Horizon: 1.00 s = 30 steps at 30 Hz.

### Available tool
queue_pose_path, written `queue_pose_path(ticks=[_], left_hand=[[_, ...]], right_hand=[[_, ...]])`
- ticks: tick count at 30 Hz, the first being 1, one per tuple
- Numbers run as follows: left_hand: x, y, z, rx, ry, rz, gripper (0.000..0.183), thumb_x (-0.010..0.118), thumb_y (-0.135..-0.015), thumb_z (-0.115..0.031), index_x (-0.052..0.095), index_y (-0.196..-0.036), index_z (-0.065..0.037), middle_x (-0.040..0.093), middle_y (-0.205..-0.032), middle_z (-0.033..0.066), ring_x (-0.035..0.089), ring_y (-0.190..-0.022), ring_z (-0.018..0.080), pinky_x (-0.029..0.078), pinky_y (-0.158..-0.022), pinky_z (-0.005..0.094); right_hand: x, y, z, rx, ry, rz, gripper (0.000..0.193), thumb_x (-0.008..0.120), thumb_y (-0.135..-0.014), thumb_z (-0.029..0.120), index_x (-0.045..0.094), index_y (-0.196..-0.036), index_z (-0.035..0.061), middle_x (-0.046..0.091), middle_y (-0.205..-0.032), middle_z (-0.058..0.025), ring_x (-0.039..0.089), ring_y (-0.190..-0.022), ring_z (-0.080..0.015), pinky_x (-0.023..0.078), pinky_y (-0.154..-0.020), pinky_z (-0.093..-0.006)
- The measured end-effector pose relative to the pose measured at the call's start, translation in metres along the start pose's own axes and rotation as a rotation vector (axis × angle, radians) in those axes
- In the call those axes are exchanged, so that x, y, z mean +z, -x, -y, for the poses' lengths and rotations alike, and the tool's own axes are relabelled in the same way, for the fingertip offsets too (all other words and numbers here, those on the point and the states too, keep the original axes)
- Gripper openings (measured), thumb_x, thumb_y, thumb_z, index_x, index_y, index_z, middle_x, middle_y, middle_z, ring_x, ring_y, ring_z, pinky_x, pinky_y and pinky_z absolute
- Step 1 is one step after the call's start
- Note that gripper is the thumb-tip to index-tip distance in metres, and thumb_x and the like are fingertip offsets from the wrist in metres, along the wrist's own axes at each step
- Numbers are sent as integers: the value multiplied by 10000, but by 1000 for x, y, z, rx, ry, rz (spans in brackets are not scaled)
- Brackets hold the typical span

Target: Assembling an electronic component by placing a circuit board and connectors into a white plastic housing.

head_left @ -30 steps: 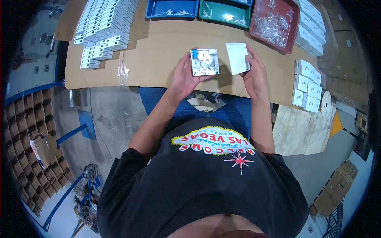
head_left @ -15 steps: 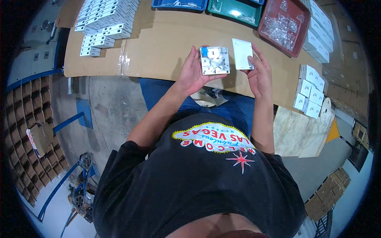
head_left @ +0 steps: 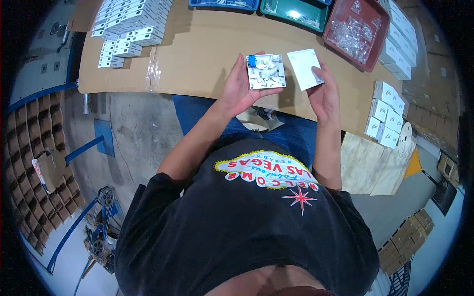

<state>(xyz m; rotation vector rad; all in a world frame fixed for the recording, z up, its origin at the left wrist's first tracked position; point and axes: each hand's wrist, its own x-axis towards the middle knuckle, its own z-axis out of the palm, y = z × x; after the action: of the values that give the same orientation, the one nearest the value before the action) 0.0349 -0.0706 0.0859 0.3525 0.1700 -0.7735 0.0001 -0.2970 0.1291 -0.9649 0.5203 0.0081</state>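
Note:
In my left hand (head_left: 239, 90) rests a square white housing (head_left: 266, 72), its inside facing up. White inner parts and a small blue block at its far left corner show in it. The fingers curl round its left and near edges. Just to the right, my right hand (head_left: 325, 92) grips a flat white cover plate (head_left: 303, 68) by its near right part, thumb on top. The plate is tilted and stands apart from the housing. Both pieces are held above the cardboard-covered table (head_left: 212, 49).
Stacked white boxes (head_left: 129, 29) stand at the far left. Along the far edge are a blue tray (head_left: 224, 7), a green tray (head_left: 291, 20) and a red tray (head_left: 368, 61) with small clear bags. More white boxes (head_left: 385, 114) sit at the right edge, near a wooden board (head_left: 368, 163).
The cover plate in my right hand has turned and its near end has shifted right. The housing in my left hand has tipped slightly and moved a little away from me.

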Motion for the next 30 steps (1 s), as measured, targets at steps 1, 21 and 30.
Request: queue_pose_path(ticks=[1, 21, 30], left_hand=[[0, -1, 0, -1, -4, 2, 673, 317, -1081, -613, 378, -1522, -108, 475, -1534, 207, 493, -1399, 433, 414, -1121, 691], [4, -3, 4, 49, -49, -48, 626, 223, -1100, -585, 377, -1529, -156, 456, -1568, 170, 476, -1424, 404, 392, -1153, 661], [6, -2, 4, 30, -34, -29, 608, 257, -1114, -523, 415, -1536, -113, 522, -1522, 146, 511, -1404, 347, 400, -1161, 606]], right_hand=[[-3, -3, -2, 0, -1, -1, 493, 591, -961, 105, 511, -1433, -12, 651, -1283, -133, 670, -1140, -240, 571, -936, -377], [6, 3, 8, 175, -827, 795, 562, 271, -1115, 336, 216, -1656, 195, 153, -1670, -323, 270, -1505, -525, 269, -1184, -722], [38, 17, -7, -542, 650, 165, 645, 724, -955, 258, 473, -1507, 38, 571, -1410, -199, 603, -1255, -317, 515, -1030, -451]])
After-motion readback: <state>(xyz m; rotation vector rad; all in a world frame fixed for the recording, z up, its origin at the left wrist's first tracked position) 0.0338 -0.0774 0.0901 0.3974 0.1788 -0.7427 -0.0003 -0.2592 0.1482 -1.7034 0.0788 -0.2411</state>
